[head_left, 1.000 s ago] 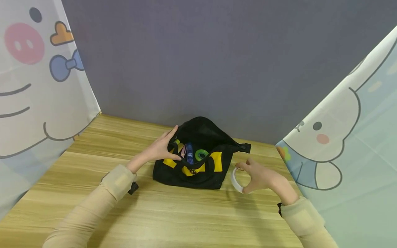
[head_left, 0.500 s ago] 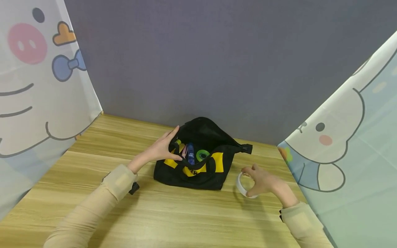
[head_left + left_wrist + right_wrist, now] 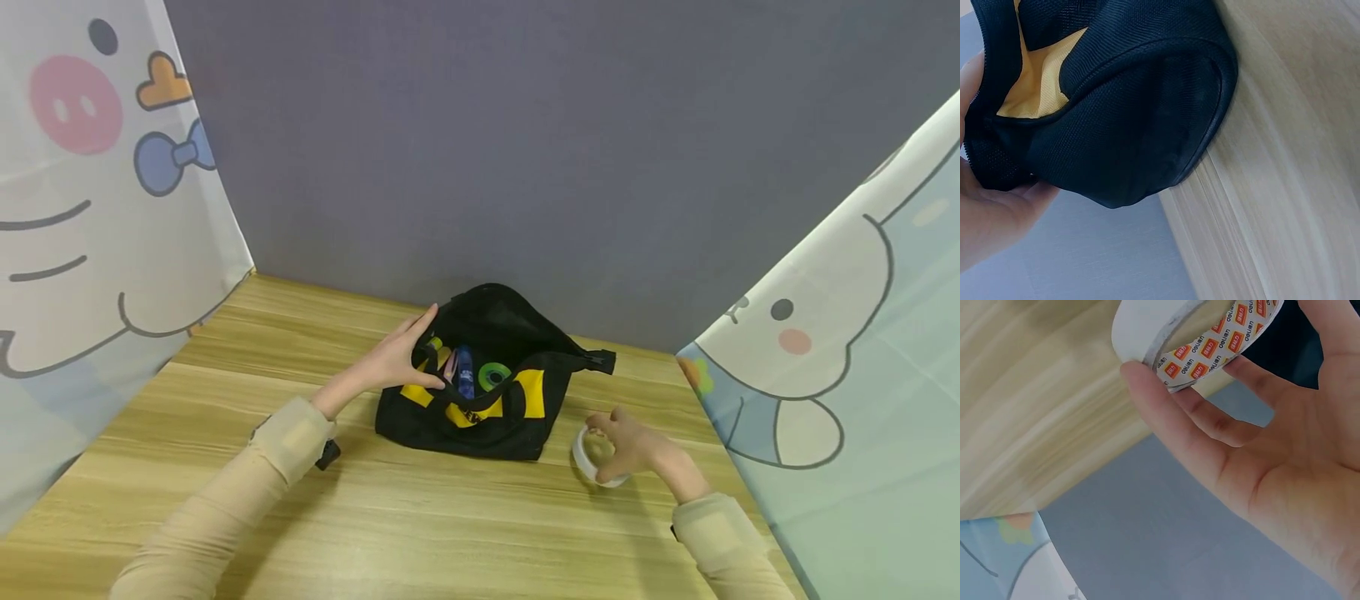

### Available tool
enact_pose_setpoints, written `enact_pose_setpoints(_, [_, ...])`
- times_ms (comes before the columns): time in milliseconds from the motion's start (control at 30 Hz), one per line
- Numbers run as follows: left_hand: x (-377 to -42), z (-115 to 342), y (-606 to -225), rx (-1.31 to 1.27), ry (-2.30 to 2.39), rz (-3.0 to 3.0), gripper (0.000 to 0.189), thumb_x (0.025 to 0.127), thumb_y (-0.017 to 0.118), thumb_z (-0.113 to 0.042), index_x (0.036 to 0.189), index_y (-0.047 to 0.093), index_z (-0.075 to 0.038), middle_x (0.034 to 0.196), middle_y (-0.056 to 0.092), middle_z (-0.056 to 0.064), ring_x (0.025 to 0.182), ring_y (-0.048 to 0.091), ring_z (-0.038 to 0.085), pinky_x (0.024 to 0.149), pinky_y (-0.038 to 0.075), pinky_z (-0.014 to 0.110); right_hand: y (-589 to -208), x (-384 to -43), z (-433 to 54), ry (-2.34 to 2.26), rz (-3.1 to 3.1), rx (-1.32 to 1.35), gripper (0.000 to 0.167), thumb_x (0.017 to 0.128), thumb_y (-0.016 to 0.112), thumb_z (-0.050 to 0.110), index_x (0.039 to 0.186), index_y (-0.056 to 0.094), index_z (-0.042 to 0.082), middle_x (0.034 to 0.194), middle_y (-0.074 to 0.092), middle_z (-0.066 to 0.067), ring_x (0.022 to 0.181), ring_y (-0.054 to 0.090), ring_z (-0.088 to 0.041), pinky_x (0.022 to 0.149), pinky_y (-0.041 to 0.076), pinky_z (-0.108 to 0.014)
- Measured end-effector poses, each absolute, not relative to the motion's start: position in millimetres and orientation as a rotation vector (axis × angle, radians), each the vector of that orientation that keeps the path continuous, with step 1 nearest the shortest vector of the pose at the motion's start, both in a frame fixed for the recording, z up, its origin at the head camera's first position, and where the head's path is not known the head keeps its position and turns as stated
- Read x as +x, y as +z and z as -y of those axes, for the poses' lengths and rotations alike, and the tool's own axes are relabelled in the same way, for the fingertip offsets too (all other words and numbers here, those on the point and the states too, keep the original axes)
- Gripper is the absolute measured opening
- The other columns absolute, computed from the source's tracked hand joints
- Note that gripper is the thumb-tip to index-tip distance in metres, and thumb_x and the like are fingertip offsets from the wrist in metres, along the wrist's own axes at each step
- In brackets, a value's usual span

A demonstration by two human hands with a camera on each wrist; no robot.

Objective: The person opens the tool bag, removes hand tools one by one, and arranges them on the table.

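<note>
A black bag (image 3: 465, 440) with yellow patches stands with its zip mouth open on the table. My left hand (image 3: 390, 362) holds that mouth at its left end, thumb on the front edge and fingers spread toward the back edge. In the left wrist view, the dark end panel of the bag (image 3: 1122, 131) hangs beside the hand. Inside lie a blue bottle-shaped thing (image 3: 465, 372), a green ring-shaped roll (image 3: 483, 376) and smaller pink and yellow things. Right of the bag, my right hand (image 3: 637, 446) grips a white roll of tape (image 3: 1141, 328) by its rim, low over the table; its inner core has orange printed labels.
The wood-grain table (image 3: 420, 533) runs back to a grey wall panel (image 3: 480, 150). Cartoon-printed sheets close off the left side (image 3: 112, 225) and right side (image 3: 885, 350). A black zip end (image 3: 600, 361) sticks out from the bag's right corner.
My right hand has moved the roll of tape slightly right and down, away from the bag and nearer the tabletop. The left hand keeps its hold; the head view has shifted a little.
</note>
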State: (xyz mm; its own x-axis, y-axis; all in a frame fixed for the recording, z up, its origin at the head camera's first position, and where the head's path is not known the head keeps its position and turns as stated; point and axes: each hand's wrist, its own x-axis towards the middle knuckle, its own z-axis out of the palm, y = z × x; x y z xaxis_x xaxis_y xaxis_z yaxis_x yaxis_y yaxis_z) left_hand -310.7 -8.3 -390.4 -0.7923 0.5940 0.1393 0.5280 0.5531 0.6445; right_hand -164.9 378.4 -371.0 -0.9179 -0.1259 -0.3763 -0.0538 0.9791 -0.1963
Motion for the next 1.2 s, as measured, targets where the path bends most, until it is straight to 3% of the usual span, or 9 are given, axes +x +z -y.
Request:
enact_pose_setpoints(367, [-311.0, 6.2, -392.9, 0.989, 1.07, -2.675, 0.124, 0.076, 0.086, -0.038, 0.162, -0.001, -0.018, 0.162, 0.016, 0.029, 0.142, 0.034, 0.05, 0.11, 0.037, 0.064, -388.9, -165.8, -380.0, -0.308, -2.714, -0.112, 0.077, 0.063, 0.087, 0.02, 0.133, 0.053, 0.012, 0.122, 0.048, -0.023, 0.095, 0.052, -0.029, 0.073, 0.05, -0.042])
enact_pose_setpoints(633, [-312.2, 6.6, -395.2, 0.982, 1.092, -2.649, 0.124, 0.076, 0.086, -0.038, 0.161, -0.002, -0.022, 0.164, 0.013, 0.025, 0.147, 0.027, 0.048, 0.112, 0.034, 0.065, -396.6, -169.2, -380.4, -0.292, -2.7, -0.083, 0.083, 0.063, 0.088, 0.023, 0.137, 0.052, 0.012, 0.121, 0.05, -0.02, 0.091, 0.051, -0.026, 0.072, 0.049, -0.041])
enact_pose_setpoints(1200, [-312.6, 8.6, -393.8, 0.977, 1.102, -2.653, 0.123, 0.076, 0.086, -0.037, 0.161, -0.002, -0.022, 0.164, 0.013, 0.025, 0.147, 0.027, 0.047, 0.112, 0.034, 0.064, -396.5, -172.8, -378.4, -0.326, -2.693, -0.079, 0.084, 0.065, 0.091, 0.023, 0.138, 0.05, 0.012, 0.121, 0.049, -0.021, 0.09, 0.052, -0.026, 0.073, 0.05, -0.043])
